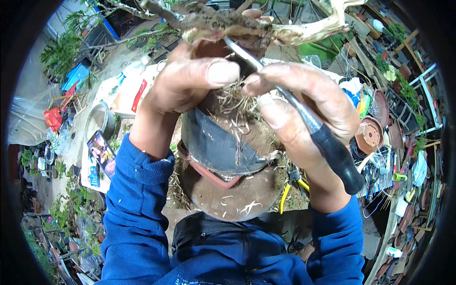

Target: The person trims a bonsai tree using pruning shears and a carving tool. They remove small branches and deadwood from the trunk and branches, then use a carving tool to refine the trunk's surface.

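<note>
A gnarled bonsai trunk (209, 21) crosses the top of the view, with pale bare wood toward the right. My left hand (185, 78) is closed around its lower side, thumb pointing right; some of its fingers are hidden. My right hand (308, 102) grips a carving tool with a black handle (338, 159) and a slim metal shaft. The tip meets the underside of the trunk, near my left thumb. Below both hands sits a black plastic pot (213, 140) of soil, strewn with wood shavings. It rests over a reddish-brown pot (216, 176) on a round, dusty stand (223, 202).
Yellow-handled pliers (290, 187) lie right of the stand. At left are a phone (100, 151) with a lit screen and a grey bucket (100, 121). Round clay pots (369, 135) and tangled cables stand at right. Green foliage (61, 52) reaches in at upper left.
</note>
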A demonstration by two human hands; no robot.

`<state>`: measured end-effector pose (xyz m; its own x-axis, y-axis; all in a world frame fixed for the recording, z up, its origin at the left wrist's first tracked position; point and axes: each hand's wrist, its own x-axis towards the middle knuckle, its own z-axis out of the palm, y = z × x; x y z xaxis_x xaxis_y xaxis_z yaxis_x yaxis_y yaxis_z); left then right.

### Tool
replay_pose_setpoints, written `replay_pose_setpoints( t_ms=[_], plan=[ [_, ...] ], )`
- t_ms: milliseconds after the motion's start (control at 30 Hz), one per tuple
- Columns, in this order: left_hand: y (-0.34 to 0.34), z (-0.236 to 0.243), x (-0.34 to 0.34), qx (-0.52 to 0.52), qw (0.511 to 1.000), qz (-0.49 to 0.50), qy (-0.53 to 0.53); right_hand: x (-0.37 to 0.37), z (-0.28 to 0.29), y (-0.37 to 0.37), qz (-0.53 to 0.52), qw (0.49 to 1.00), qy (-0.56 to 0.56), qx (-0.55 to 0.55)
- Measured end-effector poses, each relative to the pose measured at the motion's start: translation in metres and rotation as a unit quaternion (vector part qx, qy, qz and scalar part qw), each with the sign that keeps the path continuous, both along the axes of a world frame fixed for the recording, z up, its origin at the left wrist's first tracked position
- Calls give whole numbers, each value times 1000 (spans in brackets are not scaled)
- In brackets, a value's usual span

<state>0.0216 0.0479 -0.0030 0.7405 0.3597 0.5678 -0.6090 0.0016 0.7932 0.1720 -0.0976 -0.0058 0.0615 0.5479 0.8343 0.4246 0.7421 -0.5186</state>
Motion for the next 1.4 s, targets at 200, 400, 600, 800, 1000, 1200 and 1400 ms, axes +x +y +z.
replay_pose_setpoints(
  t_ms=[200, 400, 600, 800, 1000, 1200, 1400],
  plan=[
    [-12, 8, 0, 23, 988, 111, 103, -1, 0, 1, 29, 999, -9, 28],
    [-17, 7, -3, -2, 990, 105, 94, -3, 0, 0, 16, 999, -35, 31],
    [-17, 7, 0, 0, 986, 133, 105, -3, 2, -2, 10, 999, -19, 29],
    [-24, 12, 5, -7, 979, 168, 117, -2, 5, -9, -26, 999, -33, -9],
    [-21, 12, 4, 17, 979, 165, 119, -4, -6, -8, -67, 997, -24, 43],
    [-19, 7, 1, 12, 984, 132, 122, -1, -5, -5, 10, 1000, 5, -4],
    [-20, 12, 5, 21, 975, 175, 135, -4, -6, -7, 12, 998, 68, -14]
  ],
)
